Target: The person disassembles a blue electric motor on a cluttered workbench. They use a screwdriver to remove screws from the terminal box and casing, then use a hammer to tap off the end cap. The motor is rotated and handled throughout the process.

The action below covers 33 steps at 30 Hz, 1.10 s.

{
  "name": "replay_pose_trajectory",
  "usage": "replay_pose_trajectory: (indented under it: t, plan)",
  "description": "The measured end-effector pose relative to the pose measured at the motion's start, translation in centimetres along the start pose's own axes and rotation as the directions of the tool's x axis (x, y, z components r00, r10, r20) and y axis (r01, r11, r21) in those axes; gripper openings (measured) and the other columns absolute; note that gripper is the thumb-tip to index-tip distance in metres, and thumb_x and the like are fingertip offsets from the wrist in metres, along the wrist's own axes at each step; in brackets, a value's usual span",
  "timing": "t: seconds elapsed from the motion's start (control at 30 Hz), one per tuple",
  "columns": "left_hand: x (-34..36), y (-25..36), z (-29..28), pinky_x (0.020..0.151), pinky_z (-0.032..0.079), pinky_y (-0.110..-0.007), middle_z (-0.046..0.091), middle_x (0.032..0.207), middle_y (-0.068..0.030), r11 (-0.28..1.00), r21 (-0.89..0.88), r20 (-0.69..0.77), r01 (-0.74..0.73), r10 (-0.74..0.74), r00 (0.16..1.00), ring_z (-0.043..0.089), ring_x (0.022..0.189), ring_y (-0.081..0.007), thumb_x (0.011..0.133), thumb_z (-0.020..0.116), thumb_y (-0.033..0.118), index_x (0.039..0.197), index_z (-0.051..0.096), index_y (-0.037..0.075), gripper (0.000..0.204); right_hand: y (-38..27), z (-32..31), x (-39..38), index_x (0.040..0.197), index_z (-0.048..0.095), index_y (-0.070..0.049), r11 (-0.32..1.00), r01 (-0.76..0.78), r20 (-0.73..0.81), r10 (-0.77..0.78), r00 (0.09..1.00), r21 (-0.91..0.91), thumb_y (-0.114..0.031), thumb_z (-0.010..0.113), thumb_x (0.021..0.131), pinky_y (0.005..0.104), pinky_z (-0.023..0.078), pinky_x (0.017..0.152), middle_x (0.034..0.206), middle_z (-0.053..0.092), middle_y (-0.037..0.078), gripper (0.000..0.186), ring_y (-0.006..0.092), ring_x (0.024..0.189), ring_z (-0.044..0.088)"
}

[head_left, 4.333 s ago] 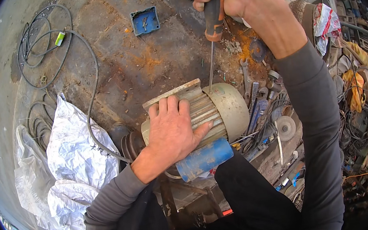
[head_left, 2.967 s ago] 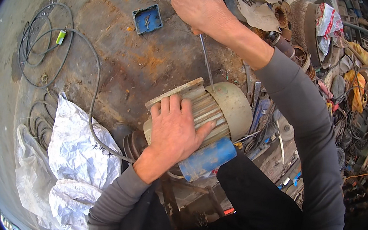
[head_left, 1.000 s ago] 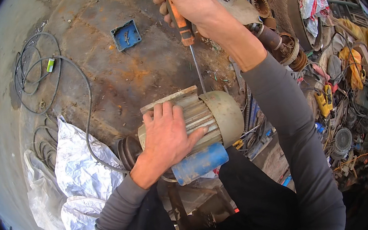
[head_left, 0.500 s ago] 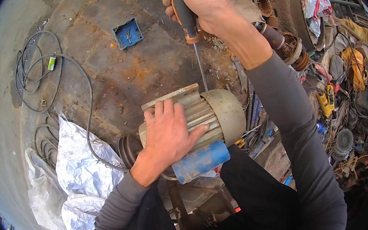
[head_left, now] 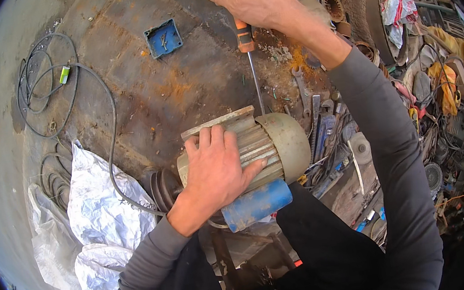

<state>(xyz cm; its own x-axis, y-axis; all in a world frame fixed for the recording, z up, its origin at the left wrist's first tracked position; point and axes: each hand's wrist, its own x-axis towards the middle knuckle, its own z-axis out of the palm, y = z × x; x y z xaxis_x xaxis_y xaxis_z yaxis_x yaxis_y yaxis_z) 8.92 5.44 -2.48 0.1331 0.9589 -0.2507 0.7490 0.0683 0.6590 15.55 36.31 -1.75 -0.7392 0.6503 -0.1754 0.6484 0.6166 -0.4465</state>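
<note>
L hand is laid open, fingers apart, on the motor, which is just past the knee. R hand has its grip round the screwdriver, tip down nr the motor's round end. Blue tube sits along the motor's near side. Blue box w/ metal bits is farther off.

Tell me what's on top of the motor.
The left hand rests on the motor; metal ribs show beside the thumb, but the surface under the palm is covered. The screwdriver runs down to the edge of the end cover; its tip is unclear.
</note>
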Motion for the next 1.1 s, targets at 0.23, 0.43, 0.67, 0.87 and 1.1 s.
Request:
replay_pose_trajectory:
  t: [0.23, 0.43, 0.67, 0.87, 1.1]
  plan:
    - [0.3, 0.0, -0.3, 0.095, 0.042, -0.055, 0.059, 0.113, -0.0228, 1.000, -0.014, 0.024, 0.003, -0.003, 1.000, 0.057, 0.111, -0.0399, 0.094, 0.077, 0.064, 0.114, 0.067, -0.007, 0.075, -1.3, -6.1, 1.9, 0.105, 0.066, 0.002, 0.988, 0.060, 0.509, -0.126, 0.852, 0.144, -0.025, 0.063, 0.104, 0.0433, 0.061, 0.071, 0.088, 0.077, 0.013, 0.027, 0.0270, 0.079, 0.079]
    - [0.3, -0.2, -0.1, 0.094, 0.042, -0.054, 0.059, 0.112, -0.0221, 1.000, -0.020, -0.006, -0.003, 0.003, 1.000, 0.056, 0.110, -0.0394, 0.094, 0.078, 0.064, 0.113, 0.067, -0.007, 0.074, -3.3, -6.9, 2.5, 0.106, 0.074, 0.006, 0.995, 0.033, 0.517, 0.022, 0.856, -0.096, -0.022, 0.067, 0.100, 0.0410, 0.061, 0.081, 0.098, 0.081, 0.018, 0.030, 0.0277, 0.089, 0.080]
    - [0.4, -0.3, -0.2, 0.092, 0.042, -0.053, 0.059, 0.111, -0.0215, 0.999, -0.036, -0.001, 0.003, -0.003, 1.000, 0.056, 0.109, -0.0390, 0.094, 0.078, 0.063, 0.113, 0.067, -0.007, 0.074, -1.3, -6.0, 1.9, 0.104, 0.075, 0.006, 0.920, -0.241, 0.564, 0.028, 0.825, 0.308, -0.020, 0.067, 0.098, 0.0404, 0.062, 0.079, 0.087, 0.080, 0.017, 0.028, 0.0252, 0.086, 0.080]
    - [0.5, -0.3, -0.3, 0.094, 0.041, -0.053, 0.058, 0.112, -0.0216, 0.999, -0.044, 0.026, 0.012, -0.010, 1.000, 0.055, 0.110, -0.0386, 0.094, 0.077, 0.064, 0.114, 0.067, -0.007, 0.074, -1.4, -5.3, 2.9, 0.115, 0.074, 0.005, 0.966, 0.068, 0.384, 0.034, 0.923, -0.249, -0.014, 0.065, 0.096, 0.0423, 0.061, 0.082, 0.094, 0.079, 0.017, 0.029, 0.0307, 0.087, 0.079]
    - [0.4, -0.2, -0.2, 0.093, 0.042, -0.055, 0.060, 0.113, -0.0190, 1.000, -0.012, 0.009, 0.007, -0.007, 1.000, 0.057, 0.114, -0.0367, 0.092, 0.079, 0.061, 0.114, 0.070, -0.007, 0.072, -3.1, -4.9, 1.6, 0.120, 0.068, 0.008, 0.948, 0.096, 0.341, 0.013, 0.940, -0.302, -0.018, 0.064, 0.097, 0.0497, 0.061, 0.086, 0.100, 0.077, 0.028, 0.035, 0.0419, 0.094, 0.079]
